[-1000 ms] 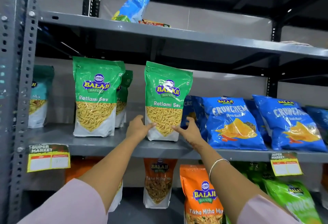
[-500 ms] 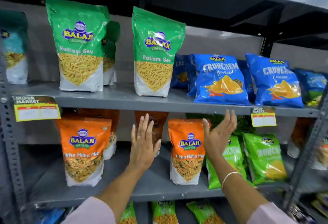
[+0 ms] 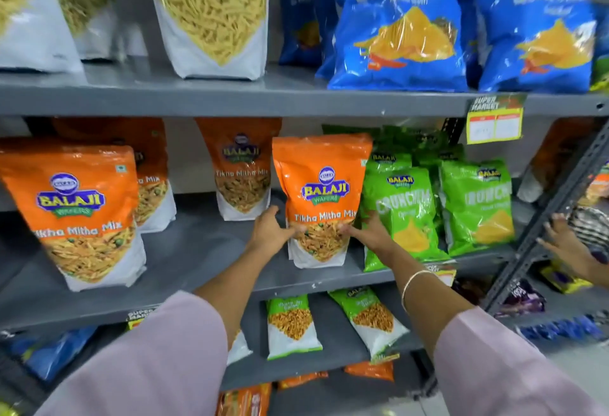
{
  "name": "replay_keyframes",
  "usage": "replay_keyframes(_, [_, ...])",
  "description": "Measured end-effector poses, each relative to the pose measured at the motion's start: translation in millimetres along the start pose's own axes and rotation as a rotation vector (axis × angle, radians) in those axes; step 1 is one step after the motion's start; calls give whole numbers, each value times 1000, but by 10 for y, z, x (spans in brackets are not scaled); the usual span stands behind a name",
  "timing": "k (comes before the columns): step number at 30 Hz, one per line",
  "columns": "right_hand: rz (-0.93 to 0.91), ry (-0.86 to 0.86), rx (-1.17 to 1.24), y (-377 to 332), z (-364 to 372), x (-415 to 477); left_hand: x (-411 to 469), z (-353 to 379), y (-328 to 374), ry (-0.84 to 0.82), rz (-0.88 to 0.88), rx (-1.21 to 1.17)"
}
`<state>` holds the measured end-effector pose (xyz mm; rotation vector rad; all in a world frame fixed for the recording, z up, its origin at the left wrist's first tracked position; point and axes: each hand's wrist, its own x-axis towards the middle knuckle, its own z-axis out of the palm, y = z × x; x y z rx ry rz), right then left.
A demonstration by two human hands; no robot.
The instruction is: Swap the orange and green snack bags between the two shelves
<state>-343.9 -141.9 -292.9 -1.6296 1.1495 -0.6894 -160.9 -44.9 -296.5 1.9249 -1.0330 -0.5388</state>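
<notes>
While both hands sit on it, the orange Tikha Mitha Mix bag (image 3: 321,198) stands upright on the middle shelf (image 3: 197,250), long axis vertical, printed face toward the camera, top seal up, base on the shelf deck. Left hand (image 3: 272,234) wraps the bag's lower left edge, thumb across the front over the clear window. Right hand (image 3: 370,234) mirrors it on the lower right edge, thumb on the front too. So the two hands squeeze the bag between them; rear fingers are hidden behind the pouch.

Neighbours: another orange bag (image 3: 244,171) stands further back and left, and a larger-looking one (image 3: 77,214) sits near the front at far left. Light green Crunchem bags (image 3: 402,214) are just beside the held bag on its right, touching or nearly so, cannot tell which.

Upper shelf (image 3: 230,99): green Ratlami Sev bag (image 3: 211,16) stands upright, top cropped out of frame; blue Crunchem bags (image 3: 398,30) right of it.

Another person's hand (image 3: 560,244) shows at the right edge by the rack upright.
</notes>
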Motion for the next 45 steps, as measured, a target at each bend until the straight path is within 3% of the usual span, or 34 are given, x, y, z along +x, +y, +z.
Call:
replay_keyframes(7, [-99, -165, 164, -33, 106, 66, 143, 187, -2, -106, -56, -143])
replay_keyframes(11, [-75, -129, 193, -49, 157, 88, 119, 237, 22, -49, -58, -210])
replay_keyframes(22, [-105, -80, 98, -321, 609, 23, -35, -363, -74, 43, -68, -134])
replay_keyframes(29, [-104, -193, 211, -512, 1266, -75, -116, -910, -435, 139, -116, -61])
replay_keyframes(45, [-61, -253, 177, -574, 1482, -59, -129, -1034, -608, 85, -181, -68])
